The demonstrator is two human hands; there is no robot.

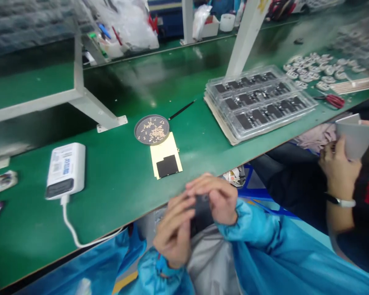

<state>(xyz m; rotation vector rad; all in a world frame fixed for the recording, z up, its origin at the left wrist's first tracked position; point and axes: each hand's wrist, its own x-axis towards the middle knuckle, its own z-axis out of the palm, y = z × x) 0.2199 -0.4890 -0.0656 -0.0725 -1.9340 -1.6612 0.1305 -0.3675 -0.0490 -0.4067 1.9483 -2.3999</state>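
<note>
My left hand (174, 229) and my right hand (217, 196) are raised close together at the table's front edge, both in blue sleeves. Their fingers are stretched out, and the fingertips come close or touch. Between the palms shows a dark grey patch (202, 211); blur leaves unclear whether it is an item or clothing, and whether I touch it. Just beyond lies a yellow paper pad (164, 151) with a black notched flat piece (167, 166) on it. A round grey dish (140, 133) of small pale bits overlaps the pad, and a thin black tool (181, 110) lies beside it.
Clear plastic trays (261, 102) of dark pieces are stacked to the right. A white power-bank-like device (67, 168) with a cable (70, 229) sits left. Metal shelf legs (107, 116) stand on the table. At right, a co-worker's hand (341, 166) holds a grey flat piece (353, 135).
</note>
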